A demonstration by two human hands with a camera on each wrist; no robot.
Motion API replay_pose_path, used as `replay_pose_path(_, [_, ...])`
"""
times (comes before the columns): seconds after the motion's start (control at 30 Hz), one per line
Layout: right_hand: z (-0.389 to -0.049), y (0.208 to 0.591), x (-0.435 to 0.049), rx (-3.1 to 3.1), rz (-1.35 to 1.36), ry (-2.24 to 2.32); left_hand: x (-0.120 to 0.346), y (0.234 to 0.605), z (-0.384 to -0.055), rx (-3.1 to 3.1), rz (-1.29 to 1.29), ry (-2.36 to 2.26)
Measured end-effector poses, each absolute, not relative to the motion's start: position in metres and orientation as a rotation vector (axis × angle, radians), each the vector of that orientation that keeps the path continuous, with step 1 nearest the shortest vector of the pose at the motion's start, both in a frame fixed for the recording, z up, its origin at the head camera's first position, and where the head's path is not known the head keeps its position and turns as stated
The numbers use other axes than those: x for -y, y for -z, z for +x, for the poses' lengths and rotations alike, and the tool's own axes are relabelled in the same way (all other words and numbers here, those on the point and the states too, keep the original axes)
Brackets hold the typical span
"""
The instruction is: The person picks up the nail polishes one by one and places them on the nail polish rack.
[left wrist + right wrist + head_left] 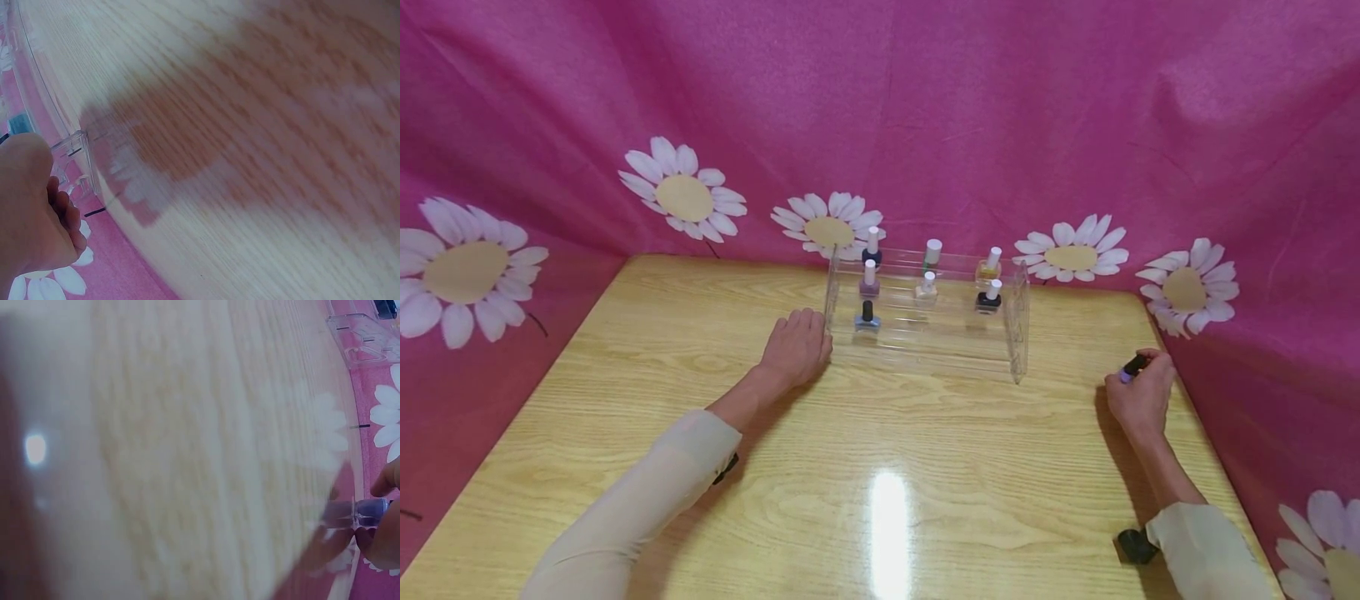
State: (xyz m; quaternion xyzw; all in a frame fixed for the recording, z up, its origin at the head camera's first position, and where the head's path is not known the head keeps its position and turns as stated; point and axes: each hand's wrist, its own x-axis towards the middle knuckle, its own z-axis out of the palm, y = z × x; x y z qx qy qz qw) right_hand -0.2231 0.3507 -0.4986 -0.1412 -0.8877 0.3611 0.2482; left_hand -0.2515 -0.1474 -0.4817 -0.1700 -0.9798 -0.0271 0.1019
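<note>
A clear tiered rack [917, 364] stands toward the back of the table, carrying several nail polish bottles. Most have white caps; a light-blue bottle [867, 322] on a lower tier has a black one. My left hand [795, 348] is at the rack's left end panel, its curled fingers gripping the edge; the contact is partly hidden. The left wrist view shows those fingers [67, 215] curled beside the clear plastic. Off to the right, my right hand [1144, 392] pinches a purple nail polish bottle [370, 511] with a black cap, held close to the tabletop.
The wooden table [775, 517] has a glossy top that reflects a bright light near its front. A pink cloth [925, 100] with large daisies hangs behind and along both sides. The table's right edge runs close to my right hand.
</note>
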Motion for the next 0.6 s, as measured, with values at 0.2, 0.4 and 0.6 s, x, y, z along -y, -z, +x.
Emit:
replay_pose_path(0.2, [-0.219,0.497,-0.353,2.44,-0.465,-0.989,0.148,0.482,-0.252,2.891,-0.508,0.078])
replay_pose_path(0.4, [-0.22,0.494,-0.352,2.435,-0.469,-1.0,0.148,0.484,-0.252,2.878,-0.508,0.075])
replay_pose_path(0.6, [-0.22,0.482,-0.343,2.411,-0.408,-1.093,0.147,0.483,-0.252,2.891,-0.498,0.094])
